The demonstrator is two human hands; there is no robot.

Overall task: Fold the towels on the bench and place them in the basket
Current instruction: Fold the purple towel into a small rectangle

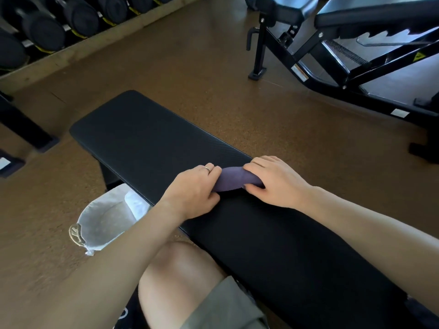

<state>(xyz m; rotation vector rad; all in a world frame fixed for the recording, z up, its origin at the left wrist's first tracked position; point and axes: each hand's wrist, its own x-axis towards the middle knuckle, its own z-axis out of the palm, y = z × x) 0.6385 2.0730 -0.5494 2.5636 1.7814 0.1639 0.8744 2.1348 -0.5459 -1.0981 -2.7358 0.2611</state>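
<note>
— Towel first: the small purple cloth towel (234, 180), bundled into a tight roll, is held at both ends on the black padded bench (147, 141). How is it gripped?

— It is clasped by the left hand (193, 189) at its left end, fingers curled over the top and thumb tucked beneath; a ring is worn on one finger. The right end is covered by the right hand (273, 180), fingers bent over the cloth and thumb pressed against its near side. Neither hand is spread flat.

— What could be spoiled from here?

— The roll could spring loose if either end is released too soon, since nothing else keeps it closed. It lies near the bench's far edge, so a push might send it to the brown floor (190, 67).

— And the drop-off?

— The pale fabric basket (104, 222) stands on the floor beside the bench, partly hidden under the left forearm; it could be missed if the towel is tossed rather than lowered.
</note>
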